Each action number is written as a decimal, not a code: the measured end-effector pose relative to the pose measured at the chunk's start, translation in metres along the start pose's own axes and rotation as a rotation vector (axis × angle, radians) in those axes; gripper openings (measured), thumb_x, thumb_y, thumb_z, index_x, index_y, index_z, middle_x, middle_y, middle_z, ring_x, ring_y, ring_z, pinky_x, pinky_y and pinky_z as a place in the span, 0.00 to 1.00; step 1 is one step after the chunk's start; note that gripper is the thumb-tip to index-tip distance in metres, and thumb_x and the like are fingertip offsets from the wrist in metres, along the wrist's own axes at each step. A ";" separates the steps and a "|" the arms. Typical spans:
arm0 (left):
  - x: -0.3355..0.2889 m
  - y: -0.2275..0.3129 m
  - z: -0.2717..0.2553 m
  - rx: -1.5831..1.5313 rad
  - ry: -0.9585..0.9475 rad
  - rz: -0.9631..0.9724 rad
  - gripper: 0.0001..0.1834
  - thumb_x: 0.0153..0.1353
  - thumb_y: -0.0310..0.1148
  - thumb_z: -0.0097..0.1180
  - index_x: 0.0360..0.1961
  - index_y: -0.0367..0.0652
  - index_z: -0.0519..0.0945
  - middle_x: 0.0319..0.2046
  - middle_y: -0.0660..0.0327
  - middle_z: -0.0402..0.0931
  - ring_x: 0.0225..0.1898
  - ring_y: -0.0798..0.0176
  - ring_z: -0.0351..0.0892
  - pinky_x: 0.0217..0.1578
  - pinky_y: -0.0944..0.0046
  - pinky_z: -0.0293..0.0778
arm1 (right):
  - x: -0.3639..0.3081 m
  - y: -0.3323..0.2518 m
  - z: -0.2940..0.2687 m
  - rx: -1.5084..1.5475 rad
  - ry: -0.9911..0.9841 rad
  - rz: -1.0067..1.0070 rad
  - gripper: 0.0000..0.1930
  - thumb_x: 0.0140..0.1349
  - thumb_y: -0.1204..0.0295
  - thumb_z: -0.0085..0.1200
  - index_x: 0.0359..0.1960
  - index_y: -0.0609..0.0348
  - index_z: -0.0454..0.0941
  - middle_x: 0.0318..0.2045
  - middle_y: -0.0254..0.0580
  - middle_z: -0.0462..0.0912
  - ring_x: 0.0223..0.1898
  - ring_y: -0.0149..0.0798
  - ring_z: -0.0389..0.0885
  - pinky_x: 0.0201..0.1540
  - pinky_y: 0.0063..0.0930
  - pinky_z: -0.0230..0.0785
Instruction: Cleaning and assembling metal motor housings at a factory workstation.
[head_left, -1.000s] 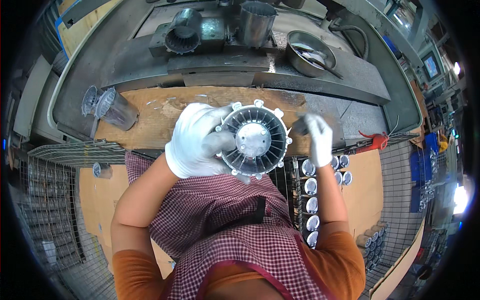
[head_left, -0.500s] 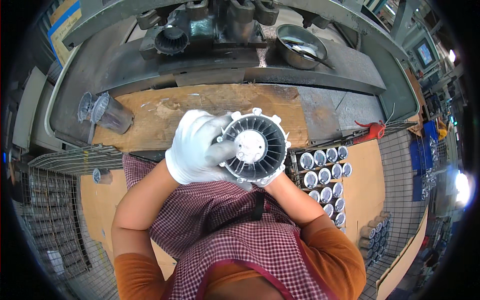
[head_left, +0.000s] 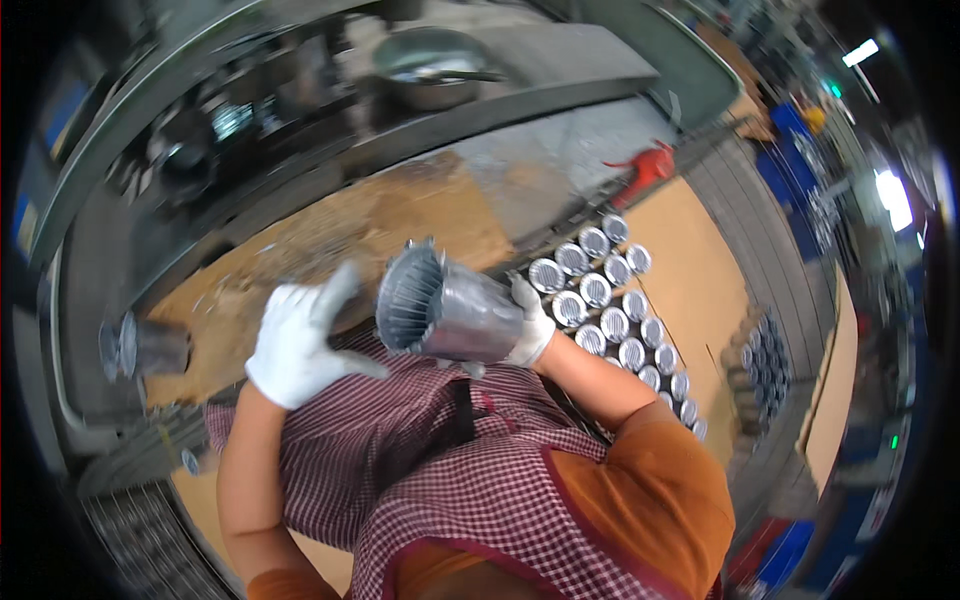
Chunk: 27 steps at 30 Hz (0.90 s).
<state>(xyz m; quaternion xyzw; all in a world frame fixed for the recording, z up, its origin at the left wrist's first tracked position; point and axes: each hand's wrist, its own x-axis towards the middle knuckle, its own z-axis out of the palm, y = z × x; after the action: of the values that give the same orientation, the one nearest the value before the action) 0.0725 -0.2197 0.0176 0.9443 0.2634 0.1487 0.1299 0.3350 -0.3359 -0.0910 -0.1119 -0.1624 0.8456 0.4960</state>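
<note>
A grey cast metal cylinder housing (head_left: 468,312) lies on its side in the air before my apron, its wide finned mouth facing left. Gripping its narrower right end is my right hand (head_left: 530,325), in a white glove; part of the fingers is hidden behind the housing. To the left, apart from the part, my white-gloved left hand (head_left: 305,335) is open, thumb and fingers spread and slightly blurred. Two similar housings (head_left: 155,348) rest at the left end of the wooden board (head_left: 400,215).
Rows of upright metal cylinders (head_left: 597,291) stand on cardboard in a wire cage at right, with more cylinders (head_left: 762,350) farther right. A metal bowl (head_left: 430,95) with a handled tool sits on the machine ledge. A red-handled tool (head_left: 648,170) lies by the cage edge.
My left hand has let go of the housing and moved left. My right hand has tilted the housing from mouth-up onto its side. The view has turned toward the right.
</note>
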 end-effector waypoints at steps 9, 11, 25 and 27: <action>-0.002 -0.025 0.017 0.097 0.111 -0.118 0.44 0.47 0.53 0.67 0.60 0.34 0.70 0.42 0.51 0.78 0.43 0.48 0.74 0.49 0.54 0.66 | -0.231 -0.071 -0.072 -0.480 0.887 -0.252 0.40 0.48 0.68 0.65 0.63 0.62 0.57 0.56 0.51 0.70 0.55 0.47 0.72 0.58 0.41 0.66; -0.008 -0.035 0.018 0.134 0.124 -0.127 0.42 0.49 0.52 0.66 0.60 0.35 0.70 0.42 0.51 0.78 0.44 0.48 0.75 0.49 0.54 0.66 | -0.263 -0.088 -0.086 -0.547 1.362 -0.392 0.42 0.43 0.65 0.70 0.58 0.60 0.57 0.47 0.52 0.73 0.42 0.44 0.78 0.35 0.40 0.78; -0.026 0.000 0.004 0.375 0.070 -0.343 0.32 0.58 0.34 0.61 0.63 0.39 0.68 0.47 0.50 0.76 0.48 0.49 0.73 0.54 0.54 0.65 | -0.317 -0.167 -0.216 -1.029 2.425 0.305 0.40 0.45 0.45 0.66 0.59 0.44 0.68 0.55 0.48 0.75 0.55 0.51 0.77 0.54 0.41 0.74; -0.028 0.006 0.002 0.372 0.055 -0.338 0.32 0.57 0.32 0.61 0.63 0.39 0.68 0.47 0.51 0.77 0.48 0.50 0.73 0.53 0.55 0.66 | -0.318 -0.165 -0.243 -1.036 2.435 0.297 0.40 0.45 0.44 0.66 0.59 0.46 0.69 0.55 0.49 0.75 0.54 0.51 0.77 0.55 0.42 0.73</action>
<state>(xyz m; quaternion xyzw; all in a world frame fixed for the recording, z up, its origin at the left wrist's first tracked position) 0.0527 -0.2400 0.0115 0.8901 0.4437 0.0997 -0.0301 0.7059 -0.4991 -0.2427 -0.9828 0.0946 0.0935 0.1279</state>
